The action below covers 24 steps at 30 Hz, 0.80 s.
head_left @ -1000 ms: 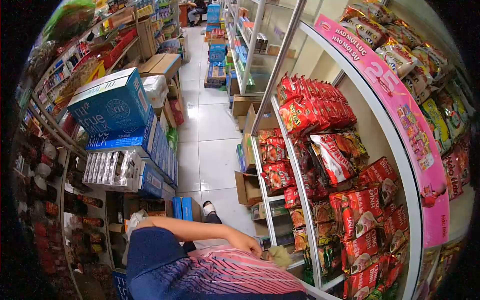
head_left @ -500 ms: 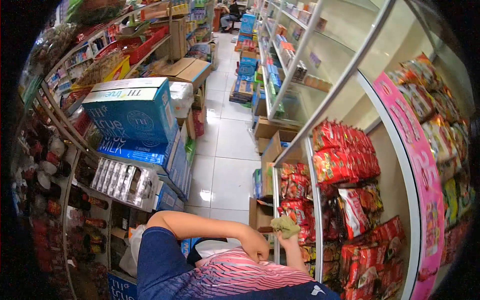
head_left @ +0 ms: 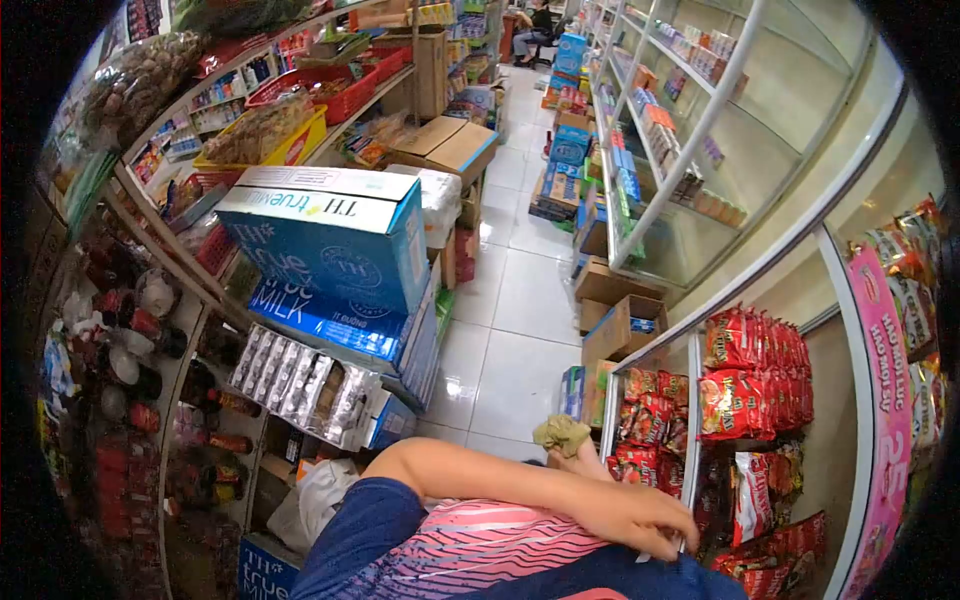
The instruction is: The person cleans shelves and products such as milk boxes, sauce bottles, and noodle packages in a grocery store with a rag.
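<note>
My right hand (head_left: 580,462) is closed on a crumpled olive-green cloth (head_left: 562,435), held up beside the shelf on the right. My left forearm crosses in front of my body and hides part of the right arm. Bent and slightly apart, the fingers of my left hand (head_left: 650,518) are by the navy sleeve (head_left: 690,580) on my right side; I see nothing held in them. Red snack packets (head_left: 650,420) fill the glass-sided shelf just beyond the hands.
A blue-and-white milk carton (head_left: 320,245) sits on stacked boxes at the left, above silver-wrapped packs (head_left: 300,385). Open cardboard boxes (head_left: 625,325) line the right of the tiled aisle (head_left: 500,290). Far down it, a person (head_left: 535,35) sits.
My left hand has moved right, from the front of my shirt to my right sleeve. The cloth stays in my right hand. The view has turned, so the shelves appear further right.
</note>
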Motion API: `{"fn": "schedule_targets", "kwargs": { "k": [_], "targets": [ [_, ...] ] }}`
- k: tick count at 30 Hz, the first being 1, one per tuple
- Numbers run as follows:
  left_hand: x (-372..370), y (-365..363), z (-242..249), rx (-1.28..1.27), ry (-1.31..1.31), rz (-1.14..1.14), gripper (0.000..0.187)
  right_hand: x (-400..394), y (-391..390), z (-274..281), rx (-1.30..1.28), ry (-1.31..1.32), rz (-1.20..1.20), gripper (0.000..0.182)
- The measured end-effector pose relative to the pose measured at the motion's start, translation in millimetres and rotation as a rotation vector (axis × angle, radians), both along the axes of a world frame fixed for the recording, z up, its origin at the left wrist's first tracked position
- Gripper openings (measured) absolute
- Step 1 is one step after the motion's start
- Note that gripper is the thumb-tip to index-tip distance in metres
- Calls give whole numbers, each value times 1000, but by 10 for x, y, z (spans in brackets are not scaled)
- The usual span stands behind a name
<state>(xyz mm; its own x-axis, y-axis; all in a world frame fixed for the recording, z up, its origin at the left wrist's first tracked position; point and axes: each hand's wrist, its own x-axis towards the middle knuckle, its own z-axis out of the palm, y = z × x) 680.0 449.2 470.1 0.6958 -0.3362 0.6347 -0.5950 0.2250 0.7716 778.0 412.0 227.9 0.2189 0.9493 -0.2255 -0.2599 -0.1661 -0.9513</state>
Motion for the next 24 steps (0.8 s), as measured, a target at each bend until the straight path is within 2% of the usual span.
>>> {"fn": "schedule_targets", "kwargs": {
  "k": [1, 3, 4, 6, 12, 14, 16, 17, 19, 20, 22, 23, 24],
  "targets": [
    [5, -51, 118, 29, -128, 22, 27, -137, 115, 209, -171, 349, -193, 23],
    [19, -15, 245, 190, -144, -104, 32, 61, 299, -314, -241, 671, -100, 26],
    [32, 7, 264, 192, -143, -88, 32, 74, 346, -362, -244, 669, -85, 26],
    [63, 94, 287, 178, -91, 14, 23, 119, 513, -442, -403, 588, -70, 28],
    [132, 603, 356, 160, -123, 167, 22, 285, 1200, -694, -498, 494, 238, 31],
    [223, 776, 366, 159, -117, 193, 22, 325, 1523, -648, -513, 468, 333, 30],
    [336, 928, 467, -2, -143, 203, 22, 330, 1899, -390, -485, 294, 334, 28],
    [374, 1025, 527, 5, -144, 222, 22, 388, 2113, -370, -483, 288, 354, 28],
    [395, 1250, 704, 178, 11, 267, 21, 550, 2551, -245, -390, 248, 493, 27],
    [432, 1367, 773, 236, 30, 287, 18, 638, 2754, -111, -329, 261, 480, 27],
    [566, 1510, 796, 196, 20, 321, 17, 816, 3246, 196, -211, 95, 610, 25],
    [609, 1577, 808, 147, 8, 331, 17, 1018, 3646, -213, -122, 51, 686, 20],
    [665, 1648, 860, 168, 20, 337, 18, 1092, 3990, -214, 143, -186, 874, 15]
  ]
}}
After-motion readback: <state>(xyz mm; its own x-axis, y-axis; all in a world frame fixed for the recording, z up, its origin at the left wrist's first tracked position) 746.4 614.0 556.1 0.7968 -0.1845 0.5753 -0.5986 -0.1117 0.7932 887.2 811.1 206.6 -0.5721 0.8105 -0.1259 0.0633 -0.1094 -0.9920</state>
